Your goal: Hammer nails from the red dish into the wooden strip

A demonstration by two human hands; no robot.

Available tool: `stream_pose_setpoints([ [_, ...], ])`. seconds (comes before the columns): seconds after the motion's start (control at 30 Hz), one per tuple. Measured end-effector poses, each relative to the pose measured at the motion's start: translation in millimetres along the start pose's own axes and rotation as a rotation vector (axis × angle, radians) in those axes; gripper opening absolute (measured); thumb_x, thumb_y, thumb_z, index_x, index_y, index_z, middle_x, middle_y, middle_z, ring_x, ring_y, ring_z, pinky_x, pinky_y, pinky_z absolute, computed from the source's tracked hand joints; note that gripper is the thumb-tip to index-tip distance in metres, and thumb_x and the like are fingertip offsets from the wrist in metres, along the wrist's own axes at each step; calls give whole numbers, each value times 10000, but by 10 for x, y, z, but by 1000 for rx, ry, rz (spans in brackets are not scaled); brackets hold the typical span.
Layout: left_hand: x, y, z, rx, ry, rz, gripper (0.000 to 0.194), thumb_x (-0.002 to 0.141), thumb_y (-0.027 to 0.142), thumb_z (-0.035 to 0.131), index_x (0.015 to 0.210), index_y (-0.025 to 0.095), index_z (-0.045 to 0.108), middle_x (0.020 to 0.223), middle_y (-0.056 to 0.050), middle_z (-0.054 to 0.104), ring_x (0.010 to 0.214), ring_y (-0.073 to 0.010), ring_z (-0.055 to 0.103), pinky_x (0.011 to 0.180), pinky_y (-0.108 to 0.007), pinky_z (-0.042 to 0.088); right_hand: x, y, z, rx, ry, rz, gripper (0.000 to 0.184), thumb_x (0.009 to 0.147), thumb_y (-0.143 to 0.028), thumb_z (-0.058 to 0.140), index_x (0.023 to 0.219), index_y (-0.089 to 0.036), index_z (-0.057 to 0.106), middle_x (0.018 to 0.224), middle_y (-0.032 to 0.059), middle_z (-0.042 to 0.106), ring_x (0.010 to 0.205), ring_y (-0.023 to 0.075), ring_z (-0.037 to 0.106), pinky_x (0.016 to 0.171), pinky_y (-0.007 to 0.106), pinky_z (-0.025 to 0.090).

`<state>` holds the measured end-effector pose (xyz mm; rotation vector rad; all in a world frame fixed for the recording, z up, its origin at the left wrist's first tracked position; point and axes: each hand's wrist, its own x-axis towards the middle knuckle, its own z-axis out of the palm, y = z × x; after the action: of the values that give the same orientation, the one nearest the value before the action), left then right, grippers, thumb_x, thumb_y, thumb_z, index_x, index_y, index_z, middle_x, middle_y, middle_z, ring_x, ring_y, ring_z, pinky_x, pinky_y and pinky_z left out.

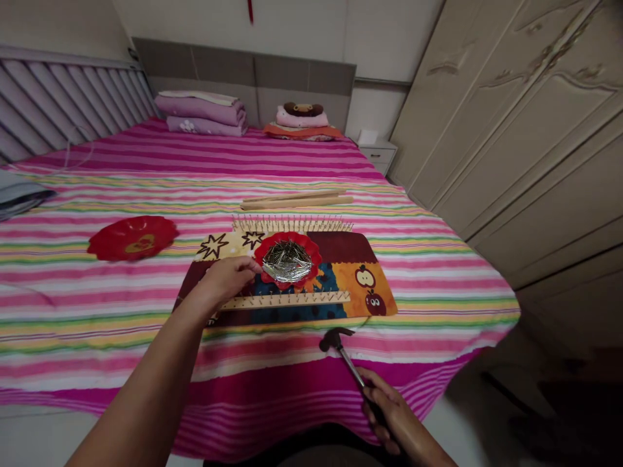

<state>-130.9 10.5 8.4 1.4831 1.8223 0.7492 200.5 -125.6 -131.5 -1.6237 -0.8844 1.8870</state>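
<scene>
My right hand (389, 412) is wrapped round the dark handle of a claw hammer (353, 366), its head over the front of the bed. My left hand (233, 277) has its fingers drawn together at the left rim of a red scalloped bowl (314, 243) full of nails (287, 261). Whatever those fingertips pinch, if anything, is hidden. In front of the bowl lies a wooden strip (302, 298) with a row of nails standing in it; my left hand and forearm cover its left end. Bowl and strip rest on a patterned mat (341, 250).
Behind the mat, wooden strips studded with upright nails (292, 225) lie side by side. Farther back are plain wooden sticks (296, 200). A red lid or plate (134, 239) lies at left. Folded bedding (202, 113) sits near the headboard; a wardrobe (525, 149) stands at right.
</scene>
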Motion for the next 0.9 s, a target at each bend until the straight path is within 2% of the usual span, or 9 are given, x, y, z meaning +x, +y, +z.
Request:
stream_pose_setpoints([
  [0.13, -423, -168, -128, -526, -11, -194, 267, 543, 328, 655, 739, 151, 695, 688, -48, 684, 637, -137, 598, 578, -230, 474, -7, -14, 17, -18, 15, -2, 642, 732, -427, 472, 1309, -166, 368, 444, -88, 460, 260, 39, 281, 244, 105, 174],
  [0.27, -668, -417, -119, -748, 15, -317, 393, 463, 264, 772, 831, 147, 706, 769, -71, 709, 692, -149, 637, 647, -250, 521, -22, -13, 28, -23, 24, -3, 624, 753, -410, 473, 1324, -185, 360, 472, -87, 463, 267, 35, 288, 235, 100, 195],
  [0.37, -725, -616, -42, -771, 104, -321, 432, 438, 291, 808, 833, 148, 711, 771, -65, 711, 669, -140, 634, 627, -244, 530, -24, 2, 29, -23, 25, -16, 600, 768, -397, 474, 1323, -198, 362, 476, -83, 474, 266, 34, 294, 231, 95, 198],
  [0.47, -708, -747, 85, -745, 238, -261, 414, 434, 345, 804, 787, 147, 717, 804, -65, 711, 672, -131, 621, 566, -211, 516, -32, 6, 37, -12, 35, -30, 577, 774, -392, 477, 1313, -210, 378, 471, -83, 479, 259, 32, 291, 233, 91, 193],
  [0.57, -648, -797, 233, -745, 360, -227, 420, 434, 372, 789, 776, 139, 716, 842, -65, 707, 690, -139, 622, 574, -224, 528, -52, -13, 49, -5, 39, -13, 573, 768, -394, 489, 1308, -231, 390, 478, -80, 482, 266, 35, 306, 239, 88, 196],
  [0.67, -583, -809, 357, -736, 452, -219, 423, 468, 379, 760, 813, 139, 710, 782, -41, 698, 647, -126, 617, 601, -245, 539, -69, -34, 52, -8, 38, -6, 570, 765, -409, 489, 1301, -239, 403, 482, -81, 475, 265, 35, 303, 238, 90, 195],
  [0.9, -516, -836, 488, -611, 514, -230, 340, 562, 363, 695, 838, 166, 698, 793, -13, 693, 591, -98, 608, 608, -229, 529, -70, -45, 39, -23, 21, -2, 569, 775, -406, 477, 1304, -216, 389, 476, -82, 474, 268, 32, 292, 235, 89, 194],
])
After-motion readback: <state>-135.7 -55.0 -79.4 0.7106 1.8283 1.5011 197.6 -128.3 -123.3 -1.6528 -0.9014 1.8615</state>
